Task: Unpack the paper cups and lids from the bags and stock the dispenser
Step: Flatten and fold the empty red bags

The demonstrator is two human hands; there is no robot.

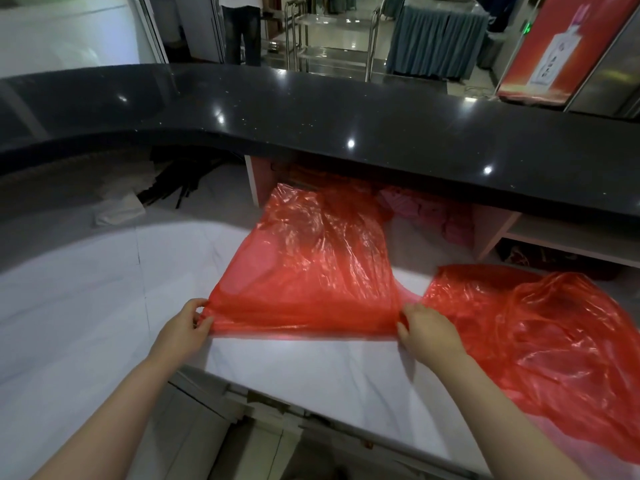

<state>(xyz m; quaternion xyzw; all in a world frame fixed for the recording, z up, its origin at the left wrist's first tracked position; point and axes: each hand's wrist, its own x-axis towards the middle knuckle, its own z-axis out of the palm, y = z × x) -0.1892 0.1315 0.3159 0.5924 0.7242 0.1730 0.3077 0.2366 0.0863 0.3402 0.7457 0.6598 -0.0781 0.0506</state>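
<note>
The red plastic bag (311, 261) is lying flat on the white marble counter (86, 306); we are pinching its near left corner with our left hand (188, 323), fingers curled, and gripping its near right corner with our right hand (427, 329), beside a second crumpled red bag (547, 344); the far red poster's (557, 46) writing is too small to read

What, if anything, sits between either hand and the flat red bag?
Nothing visible. The left hand pinches the flat red bag at its near left corner; the right hand holds the near right corner. The crumpled red bag lies beside it, to the right.
</note>
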